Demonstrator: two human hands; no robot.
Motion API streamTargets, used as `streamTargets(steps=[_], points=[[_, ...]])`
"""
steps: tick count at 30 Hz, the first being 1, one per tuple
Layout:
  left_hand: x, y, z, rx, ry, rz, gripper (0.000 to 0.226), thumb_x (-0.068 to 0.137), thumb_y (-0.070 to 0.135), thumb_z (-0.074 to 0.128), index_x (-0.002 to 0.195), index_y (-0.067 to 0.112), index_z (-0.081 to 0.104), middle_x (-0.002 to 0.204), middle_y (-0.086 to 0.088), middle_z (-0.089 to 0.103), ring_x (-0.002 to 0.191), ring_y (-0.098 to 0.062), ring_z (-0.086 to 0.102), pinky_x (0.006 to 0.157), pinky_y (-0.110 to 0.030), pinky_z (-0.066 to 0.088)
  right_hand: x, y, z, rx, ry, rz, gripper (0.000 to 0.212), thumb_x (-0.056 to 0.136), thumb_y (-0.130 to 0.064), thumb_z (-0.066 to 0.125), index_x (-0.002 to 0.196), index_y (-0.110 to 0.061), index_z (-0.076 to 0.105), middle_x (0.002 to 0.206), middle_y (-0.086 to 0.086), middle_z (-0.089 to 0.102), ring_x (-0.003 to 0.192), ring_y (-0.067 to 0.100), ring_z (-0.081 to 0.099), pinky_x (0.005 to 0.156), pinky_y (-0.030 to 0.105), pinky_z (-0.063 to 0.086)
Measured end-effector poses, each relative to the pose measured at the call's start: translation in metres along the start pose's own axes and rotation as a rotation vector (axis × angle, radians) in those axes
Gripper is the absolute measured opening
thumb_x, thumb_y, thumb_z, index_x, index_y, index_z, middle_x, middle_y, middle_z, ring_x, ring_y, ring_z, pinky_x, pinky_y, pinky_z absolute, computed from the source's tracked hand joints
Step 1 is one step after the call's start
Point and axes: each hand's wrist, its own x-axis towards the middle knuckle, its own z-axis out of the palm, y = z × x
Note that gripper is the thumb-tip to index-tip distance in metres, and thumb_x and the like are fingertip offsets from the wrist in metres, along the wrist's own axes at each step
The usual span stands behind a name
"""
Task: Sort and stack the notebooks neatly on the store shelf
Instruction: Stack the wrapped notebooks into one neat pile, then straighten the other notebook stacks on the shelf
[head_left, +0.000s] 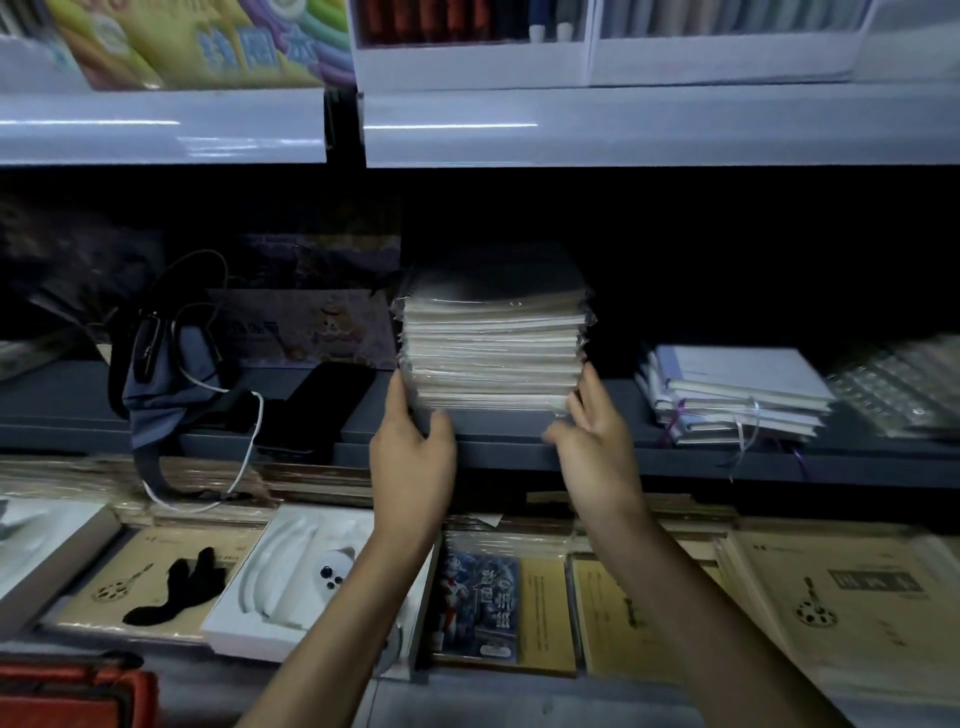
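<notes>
Notebook stack (493, 348), plastic-wrapped, sits on dark shelf (519, 449) near front edge, mid-span. Left hand (413, 457) flat against stack's lower left side, fingers straight, thumb at front bottom. Right hand (597, 447) likewise on lower right side, fingers extended, thumb spread; blurred. Neither curls round stack. Smaller pile (737, 395) at right, well apart. Grey bag (166, 374) at left.

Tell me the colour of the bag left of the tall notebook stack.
Greyish blue. The bag shows best in the head view, the only one.
</notes>
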Motion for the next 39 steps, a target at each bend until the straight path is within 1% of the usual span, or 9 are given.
streamTargets(steps=[2,7,11,17,19,23,28,33,39], points=[[-0.002,0.000,0.002,0.011,0.006,-0.008,0.068,0.095,0.031,0.057,0.161,0.026,0.038,0.117,0.021,0.066,0.095,0.012,0.060,0.092,-0.028,0.048,-0.001,-0.003,0.001,0.007,0.005,0.023,0.084,0.094,0.010,0.050,0.163,-0.030,0.022,0.147,-0.016,0.043,0.106,-0.015,0.060,0.078,0.009,0.052],[0.002,0.000,-0.005,-0.102,-0.021,-0.077,0.068,0.092,0.036,0.063,0.156,0.024,0.045,0.144,0.016,0.060,0.132,-0.001,0.054,0.111,-0.029,0.043,0.002,-0.019,-0.012,-0.053,0.053,0.021,0.066,0.097,0.003,0.054,0.157,-0.024,0.041,0.157,-0.005,0.047,0.136,0.008,0.051,0.096,0.017,0.042],[0.002,0.007,-0.012,-0.076,-0.005,-0.089,0.045,0.101,0.015,0.062,0.142,0.028,0.053,0.121,0.026,0.062,0.112,0.012,0.059,0.093,-0.011,0.043,-0.009,-0.020,-0.013,-0.129,0.023,0.009,0.075,0.096,0.006,0.053,0.159,-0.031,0.035,0.155,-0.010,0.044,0.086,-0.016,0.055,0.071,0.010,0.053],[-0.033,0.019,-0.013,0.144,0.023,-0.022,0.056,0.099,0.037,0.061,0.151,0.022,0.052,0.144,0.002,0.062,0.129,-0.015,0.060,0.108,-0.046,0.052,-0.034,-0.014,-0.023,-0.375,0.078,-0.017,0.062,0.098,-0.007,0.057,0.155,-0.030,0.042,0.086,-0.019,0.054,0.095,0.018,0.069,0.061,0.023,0.053],[-0.047,0.026,-0.013,0.155,-0.018,0.011,0.054,0.100,0.036,0.063,0.151,0.021,0.053,0.142,0.002,0.062,0.129,-0.015,0.060,0.107,-0.045,0.052,-0.042,-0.012,-0.033,-0.451,0.077,-0.060,0.056,0.100,-0.014,0.058,0.152,-0.030,0.046,0.101,-0.007,0.066,0.076,0.008,0.066,0.055,0.012,0.047],[-0.064,0.041,-0.007,0.130,-0.113,0.044,0.047,0.101,0.040,0.065,0.145,0.025,0.059,0.130,0.009,0.069,0.120,-0.006,0.063,0.101,-0.037,0.055,-0.059,-0.013,-0.058,-0.628,0.050,-0.163,0.052,0.102,-0.022,0.059,0.152,-0.027,0.047,0.146,-0.005,0.056,0.127,0.016,0.058,0.102,0.028,0.050],[-0.090,0.066,0.014,0.026,-0.229,0.072,0.030,0.104,0.033,0.062,0.133,0.027,0.069,0.118,0.019,0.071,0.111,0.008,0.064,0.092,-0.014,0.051,-0.069,-0.026,-0.083,-0.550,0.083,-0.138,0.038,0.103,-0.022,0.058,0.140,-0.030,0.060,0.115,-0.004,0.071,0.104,0.025,0.069,0.087,0.042,0.059],[-0.120,0.080,0.051,-0.002,-0.366,0.105,0.027,0.106,0.031,0.061,0.132,0.031,0.067,0.119,0.023,0.070,0.109,0.012,0.063,0.092,-0.014,0.054,-0.079,-0.014,-0.119,-0.706,0.062,-0.219,0.040,0.104,-0.024,0.055,0.143,-0.031,0.056,0.138,-0.012,0.061,0.113,0.003,0.062,0.088,0.013,0.048],[-0.127,0.085,0.087,0.018,-0.422,0.179,0.031,0.106,0.026,0.060,0.136,0.031,0.066,0.121,0.023,0.070,0.111,0.011,0.063,0.095,-0.020,0.055,-0.075,-0.013,-0.152,-0.877,0.108,-0.294,0.042,0.104,-0.025,0.051,0.146,-0.027,0.055,0.141,-0.008,0.060,0.125,0.012,0.058,0.099,0.029,0.051]])
